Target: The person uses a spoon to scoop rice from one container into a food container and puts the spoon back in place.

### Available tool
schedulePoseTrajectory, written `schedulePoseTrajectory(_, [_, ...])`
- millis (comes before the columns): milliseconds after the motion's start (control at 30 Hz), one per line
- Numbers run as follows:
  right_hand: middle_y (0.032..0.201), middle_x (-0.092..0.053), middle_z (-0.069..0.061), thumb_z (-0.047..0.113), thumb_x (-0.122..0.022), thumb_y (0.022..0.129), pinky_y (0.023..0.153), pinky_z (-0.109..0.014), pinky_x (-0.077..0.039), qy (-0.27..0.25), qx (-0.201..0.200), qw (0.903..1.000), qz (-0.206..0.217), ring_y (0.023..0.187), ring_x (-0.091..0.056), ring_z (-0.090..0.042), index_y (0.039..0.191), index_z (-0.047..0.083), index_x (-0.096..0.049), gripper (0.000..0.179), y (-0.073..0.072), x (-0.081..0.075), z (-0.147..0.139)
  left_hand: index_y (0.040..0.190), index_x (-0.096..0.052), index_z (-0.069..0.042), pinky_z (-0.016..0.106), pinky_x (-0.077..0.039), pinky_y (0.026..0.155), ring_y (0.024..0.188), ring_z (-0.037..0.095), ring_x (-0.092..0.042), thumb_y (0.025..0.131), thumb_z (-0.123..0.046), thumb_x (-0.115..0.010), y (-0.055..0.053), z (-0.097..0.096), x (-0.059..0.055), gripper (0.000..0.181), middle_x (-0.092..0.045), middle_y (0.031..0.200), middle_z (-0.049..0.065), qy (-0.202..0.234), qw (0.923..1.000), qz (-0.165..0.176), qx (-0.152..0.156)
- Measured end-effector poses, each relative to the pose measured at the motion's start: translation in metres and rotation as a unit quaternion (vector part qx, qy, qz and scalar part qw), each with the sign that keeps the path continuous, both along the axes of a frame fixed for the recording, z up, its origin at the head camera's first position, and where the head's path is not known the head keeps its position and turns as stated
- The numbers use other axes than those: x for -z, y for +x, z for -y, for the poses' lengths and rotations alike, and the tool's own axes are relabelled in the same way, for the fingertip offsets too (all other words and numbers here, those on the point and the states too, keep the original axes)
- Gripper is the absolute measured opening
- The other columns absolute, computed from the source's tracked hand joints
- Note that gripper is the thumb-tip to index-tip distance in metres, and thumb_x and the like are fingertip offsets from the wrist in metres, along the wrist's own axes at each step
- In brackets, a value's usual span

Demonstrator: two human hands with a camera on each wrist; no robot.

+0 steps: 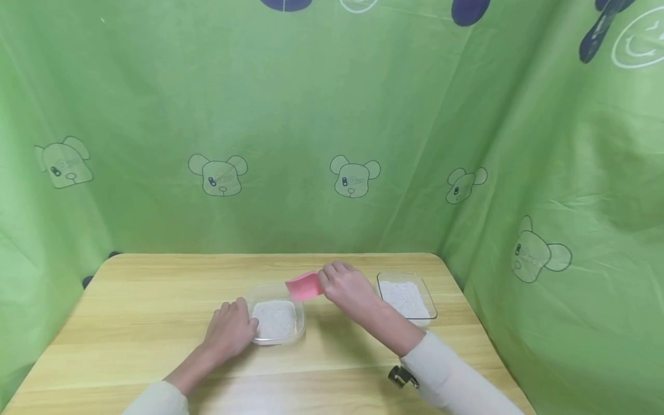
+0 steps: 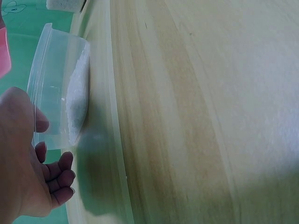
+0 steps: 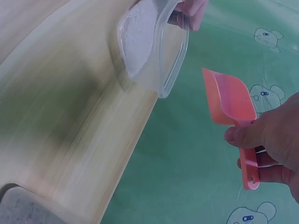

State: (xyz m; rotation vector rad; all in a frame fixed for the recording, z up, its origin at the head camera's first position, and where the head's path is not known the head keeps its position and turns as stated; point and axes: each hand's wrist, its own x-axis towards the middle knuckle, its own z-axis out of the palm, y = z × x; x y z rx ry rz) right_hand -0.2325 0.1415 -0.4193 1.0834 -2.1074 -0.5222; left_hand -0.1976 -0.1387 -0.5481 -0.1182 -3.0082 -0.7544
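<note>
A pink scoop point(image 3: 231, 98) is held by its handle in my right hand point(image 1: 349, 288), raised just above the far right rim of a clear plastic container point(image 1: 300, 329). White powdery or granular stuff point(image 2: 77, 98) lies in the bottom of that container. My left hand point(image 1: 231, 329) grips the container's left wall, thumb on one side and forefinger on the other, as the left wrist view shows; its other fingers curl loosely below. Whether the scoop holds anything is not clear. To the right stands a second clear container point(image 1: 434, 314) with similar white contents point(image 1: 404, 298).
Both containers stand on a light wooden table point(image 1: 155, 294). Green curtains point(image 1: 290, 115) with printed bear heads hang behind it and at its sides. A black clip-like piece point(image 1: 402, 377) sits by my right sleeve.
</note>
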Motion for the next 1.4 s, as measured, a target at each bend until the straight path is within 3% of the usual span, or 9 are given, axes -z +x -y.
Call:
schedulePoseTrajectory(433, [0.093,-0.074,-0.011,-0.012,-0.076,0.076,0.076,-0.026,-0.061,-0.030,0.009,0.9991,0.028,0.085,-0.071,-0.023,0.099,0.000,-0.074,0.026,0.001,0.002,-0.021,0.089,-0.052,-0.006,0.036,-0.036,0.071,0.076,0.023,-0.044,0.095,-0.027,-0.058,0.000,0.000,0.001,0.023,-0.048,0.077,0.005,0.009,0.9999,0.004,0.001])
schedulePoseTrajectory(667, [0.097,-0.074,-0.013,-0.012,-0.078,0.077,0.078,-0.026,-0.061,-0.040,0.025,0.9976,0.050,0.087,-0.070,-0.024,0.104,-0.002,-0.073,0.029,0.003,0.002,-0.032,0.087,-0.051,-0.007,0.035,-0.035,0.070,0.075,0.023,-0.043,0.094,-0.025,-0.058,0.003,0.000,0.000,0.021,-0.048,0.076,0.005,0.016,0.9998,0.007,-0.007])
schedulePoseTrajectory(867, [0.093,-0.071,-0.012,-0.015,-0.075,0.077,0.069,-0.025,-0.060,-0.069,0.036,0.9962,0.038,0.082,-0.067,-0.023,0.102,-0.001,-0.071,0.029,0.002,0.000,-0.048,0.087,-0.052,-0.007,0.035,-0.035,0.070,0.074,0.023,-0.043,0.095,-0.025,-0.058,0.001,-0.001,0.001,0.021,-0.048,0.076,0.005,0.018,0.9998,0.002,-0.007])
schedulePoseTrajectory(1200, [0.100,-0.071,-0.014,-0.016,-0.071,0.078,0.073,-0.028,-0.061,-0.095,0.077,0.9893,0.080,0.091,-0.069,-0.026,0.110,-0.002,-0.068,0.035,0.004,-0.004,-0.072,0.091,-0.053,-0.006,0.036,-0.036,0.072,0.076,0.023,-0.043,0.096,-0.027,-0.059,-0.001,-0.004,0.004,0.023,-0.049,0.077,0.005,0.017,0.9998,0.005,-0.006])
schedulePoseTrajectory(1400, [0.100,-0.071,-0.016,-0.016,-0.068,0.080,0.071,-0.032,-0.062,-0.125,0.086,0.9856,0.074,0.092,-0.069,-0.029,0.109,-0.002,-0.068,0.032,0.007,-0.002,-0.087,0.091,-0.053,-0.005,0.036,-0.037,0.071,0.075,0.023,-0.043,0.096,-0.026,-0.059,0.000,-0.003,0.002,0.023,-0.049,0.077,0.005,0.017,0.9998,-0.001,-0.003])
